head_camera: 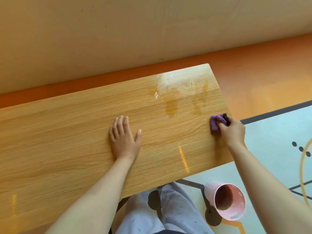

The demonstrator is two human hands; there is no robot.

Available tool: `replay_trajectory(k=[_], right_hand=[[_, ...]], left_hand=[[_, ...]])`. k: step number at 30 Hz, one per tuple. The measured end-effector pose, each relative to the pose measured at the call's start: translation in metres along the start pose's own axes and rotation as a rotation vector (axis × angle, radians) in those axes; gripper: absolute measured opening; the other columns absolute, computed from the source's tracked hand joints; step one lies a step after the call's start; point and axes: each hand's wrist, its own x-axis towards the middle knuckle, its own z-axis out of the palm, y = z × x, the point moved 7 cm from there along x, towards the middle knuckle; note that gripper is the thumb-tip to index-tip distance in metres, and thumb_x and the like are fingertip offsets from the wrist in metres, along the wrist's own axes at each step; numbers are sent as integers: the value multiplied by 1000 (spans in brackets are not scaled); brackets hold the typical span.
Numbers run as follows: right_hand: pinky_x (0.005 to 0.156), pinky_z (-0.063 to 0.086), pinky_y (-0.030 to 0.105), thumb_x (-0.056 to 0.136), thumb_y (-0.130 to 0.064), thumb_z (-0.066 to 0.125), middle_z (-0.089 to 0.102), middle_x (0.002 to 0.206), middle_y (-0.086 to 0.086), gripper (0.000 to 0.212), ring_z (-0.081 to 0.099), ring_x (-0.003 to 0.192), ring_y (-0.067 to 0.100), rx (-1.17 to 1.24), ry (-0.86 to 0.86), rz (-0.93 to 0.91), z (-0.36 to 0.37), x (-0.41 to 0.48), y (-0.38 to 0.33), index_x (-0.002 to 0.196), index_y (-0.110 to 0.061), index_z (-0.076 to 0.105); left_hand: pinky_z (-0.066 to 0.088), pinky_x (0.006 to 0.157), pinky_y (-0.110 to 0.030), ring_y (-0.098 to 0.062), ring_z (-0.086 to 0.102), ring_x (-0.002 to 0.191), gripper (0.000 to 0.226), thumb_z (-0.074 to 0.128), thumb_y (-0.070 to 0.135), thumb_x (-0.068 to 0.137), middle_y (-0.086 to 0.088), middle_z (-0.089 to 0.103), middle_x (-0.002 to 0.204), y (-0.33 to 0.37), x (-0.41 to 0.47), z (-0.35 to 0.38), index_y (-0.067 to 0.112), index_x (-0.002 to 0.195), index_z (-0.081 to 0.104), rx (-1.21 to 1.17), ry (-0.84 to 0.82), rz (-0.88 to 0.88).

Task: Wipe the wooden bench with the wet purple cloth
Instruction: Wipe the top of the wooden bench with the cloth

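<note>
The wooden bench (70,141) runs across the view from lower left to upper right, with a pale grain top. Damp darker patches and a shiny wet sheen lie on its far right end, beside a small whitish spot. My right hand (233,130) is at the bench's right edge, closed around the bunched purple cloth (215,123), which presses on the wood. My left hand (124,139) lies flat, palm down, fingers spread, on the middle of the bench top and holds nothing.
A pink bucket (226,200) stands on the floor below the bench's near right corner, beside my legs in pale trousers (168,213). A beige wall (135,31) stands behind the bench above an orange floor strip. The floor on the right is light blue with dark lines.
</note>
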Motion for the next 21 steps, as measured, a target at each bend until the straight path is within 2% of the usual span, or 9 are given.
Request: replay_trajectory(k=[3,5,8,11,15,18,21], right_hand=[[67,34,29,85,-18,61,66,88,15,10,57,85,33,54,42,48,-1,-7,5,88,-11,66],[69,33,27,84,-18,63,66,92,14,10,58,88,31,76,41,26,11,-19,-11,90,-11,68],[70,32,24,81,-12,66,65,92,12,13,59,87,28,128,-81,-123,50,-44,-55,94,-10,70],[68,31,21,79,-14,68,56,83,0,8,55,82,21,172,-239,-316,93,-70,-115,87,-13,68],[72,40,27,82,-20,65,53,86,-3,9,52,87,17,142,-359,-417,127,-77,-161,89,-14,66],[71,37,25,81,-18,64,56,84,-1,11,54,85,19,173,-282,-388,110,-51,-149,90,-14,68],[71,36,28,81,-14,64,64,87,11,15,58,85,27,172,-99,-226,70,-2,-96,94,-10,70]], left_hand=[[17,117,-49,-30,23,144,73,32,55,90,-14,34,152,0,0,0,7,145,34,24,-1,-8],[18,117,-50,-30,24,143,72,33,54,89,-14,35,152,0,1,0,8,145,35,32,1,-14],[18,117,-49,-30,24,143,72,34,54,88,-13,36,151,0,2,0,9,144,36,40,-8,-32],[17,116,-48,-30,26,142,72,36,53,86,-12,37,150,1,2,-2,9,143,39,39,4,-47],[18,115,-47,-30,27,142,70,39,51,85,-12,38,150,2,2,-3,9,141,40,53,13,-53],[18,115,-47,-30,28,141,70,39,51,86,-12,39,149,3,3,-3,8,141,40,58,12,-57],[19,115,-49,-30,27,141,70,36,52,87,-13,38,149,3,3,-3,8,141,39,66,-4,-57]])
